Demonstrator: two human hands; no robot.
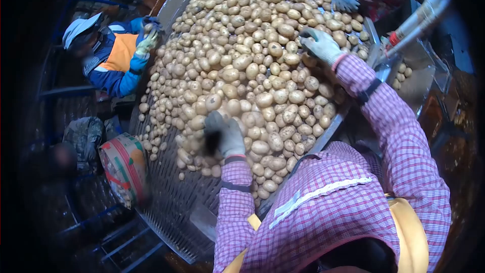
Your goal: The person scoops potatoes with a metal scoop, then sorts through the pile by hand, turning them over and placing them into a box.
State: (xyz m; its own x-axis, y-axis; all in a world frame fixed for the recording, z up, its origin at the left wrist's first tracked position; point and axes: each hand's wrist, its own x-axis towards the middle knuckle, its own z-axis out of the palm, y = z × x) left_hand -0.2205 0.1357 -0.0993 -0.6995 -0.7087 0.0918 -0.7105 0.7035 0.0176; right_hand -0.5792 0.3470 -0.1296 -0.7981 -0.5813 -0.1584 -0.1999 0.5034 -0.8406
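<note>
The slatted surface (172,192) spreads beneath a broad heap of potatoes (262,55), bare slats showing at its near left. Its gaps would presumably let loose soil fall through. The raised metal rim (331,129) stands between the heap and the wearer, probably to keep the potatoes from rolling off; a taller side panel (177,0) likely serves the same end at the far left.

The wearer's arms reach apart over the rim, an arrangement that seems to give each hand its own part of the heap. At left, a co-worker (118,58) in a cap and orange-and-blue clothing faces the surface, gloved hands raised near the chest. A printed sack (124,169) leans just beside the left edge, within the co-worker's reach by its position; its contents are hidden.

The gloved left hand (230,136) lies low over the near potatoes; its fingers are lost in a dark blur, and their state cannot be told. The gloved right hand (323,45) is arched over potatoes farther off, fingers bent downward; whether they pinch one cannot be told. Smallest, dark bands (235,187) circle both sleeves, apparently to hold the cloth close.
</note>
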